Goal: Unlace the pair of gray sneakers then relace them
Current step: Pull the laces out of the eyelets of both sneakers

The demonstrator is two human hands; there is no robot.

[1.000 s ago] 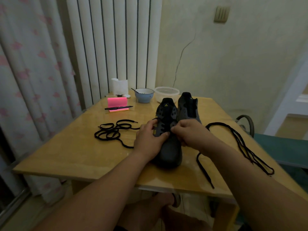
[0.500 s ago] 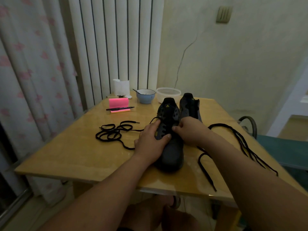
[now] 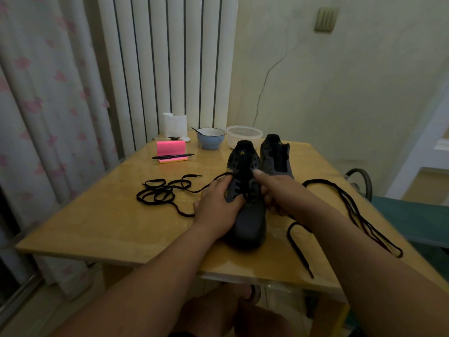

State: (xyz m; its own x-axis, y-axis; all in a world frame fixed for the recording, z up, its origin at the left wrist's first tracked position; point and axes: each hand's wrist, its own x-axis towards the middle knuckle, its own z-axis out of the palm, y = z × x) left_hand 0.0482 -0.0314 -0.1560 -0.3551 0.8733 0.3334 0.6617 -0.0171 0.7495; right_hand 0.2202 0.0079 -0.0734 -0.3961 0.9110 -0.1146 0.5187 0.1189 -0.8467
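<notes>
In the head view, a pair of dark gray fabric sneakers is seen on a glossy yellow-brown wooden surface, right of centre. The near sneaker is set with its toe toward the near edge; the far sneaker is stood just beyond it to the right. A small yellow striped emblem is shown on the near sneaker's black tongue; no lettering can be read.

The near sneaker is gripped by the left hand, the thumb laid across the eyelet rows and the fingers closed on the left flank. The forefinger of the right hand is stretched onto the tongue, the other fingers being curled at the right flank; what they hold cannot be told.

A black flat left lace is heaped left of the shoes, one strand being led up to the left hand. A black right lace is looped toward the right edge.

At the far left are placed a pink sticky-note block, a black pen, a blue ceramic bowl and a clear plastic tub.
</notes>
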